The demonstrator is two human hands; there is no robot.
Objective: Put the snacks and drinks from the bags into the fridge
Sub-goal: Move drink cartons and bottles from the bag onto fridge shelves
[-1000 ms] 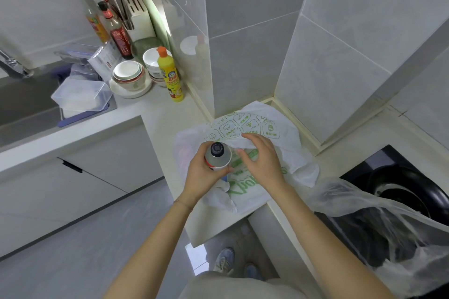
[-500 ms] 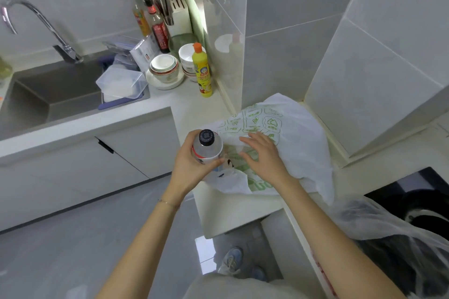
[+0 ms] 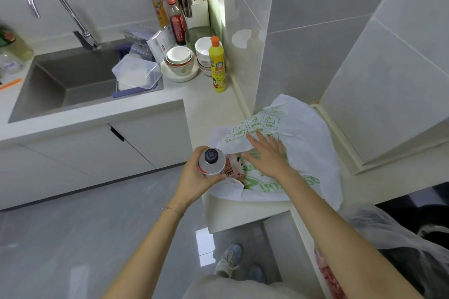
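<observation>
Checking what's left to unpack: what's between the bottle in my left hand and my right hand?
Head view: a pink printed packet peeks out of the white bag.

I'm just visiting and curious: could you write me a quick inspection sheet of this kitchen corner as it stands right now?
Surface: pale countertop running round a tiled corner.
Job's things: dark-capped drink bottle held beside the white green-printed bag; a pink packet shows at the bag's mouth.
Clutter: yellow squeeze bottle, stacked bowls, clear plastic box, sauce bottles, knife block.
Grips: left hand wrapped round the drink bottle; right hand flat on the bag, fingers straight.
Cables: nothing seen.
Surroundings: sink and tap to the left; clear plastic bag at lower right; no fridge in view.
</observation>
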